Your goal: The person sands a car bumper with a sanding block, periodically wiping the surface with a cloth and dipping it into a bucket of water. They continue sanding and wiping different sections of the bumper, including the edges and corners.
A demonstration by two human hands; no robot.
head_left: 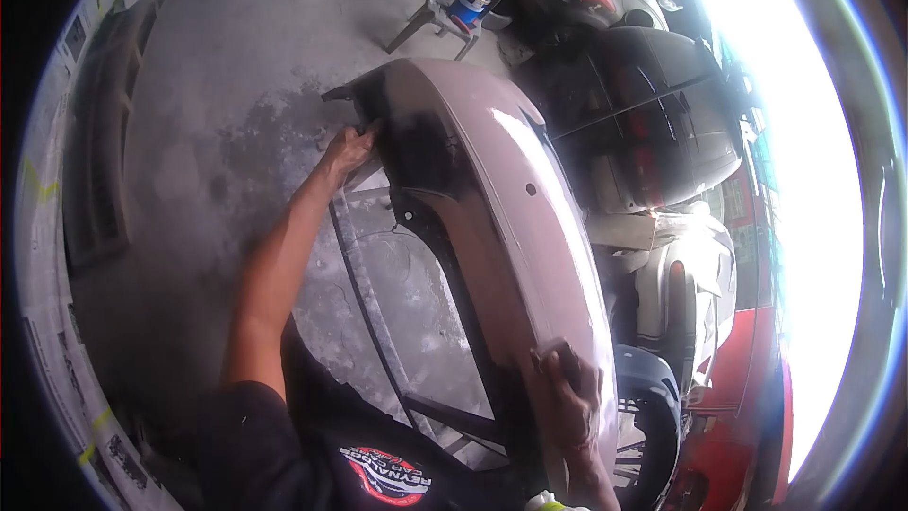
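A long car bumper (pixel 511 161), coated in dull pinkish-grey with dark patches, rests on a metal frame (pixel 362 289). At its upper left edge my left hand (pixel 352 149) is closed around the dark rim of the bumper. Lower down, on the bumper's pinkish surface, lies my right hand (pixel 570 396), its fingers bent and pressed together over a small dark piece that I cannot make out.
Beyond the bumper stands a plastic chair (pixel 437 8) with a blue-and-white can (pixel 469 4) on it. Other bumpers (pixel 662 118) and car parts fill the right side, near a red panel (pixel 728 388). Papered material (pixel 47 255) lines the far left.
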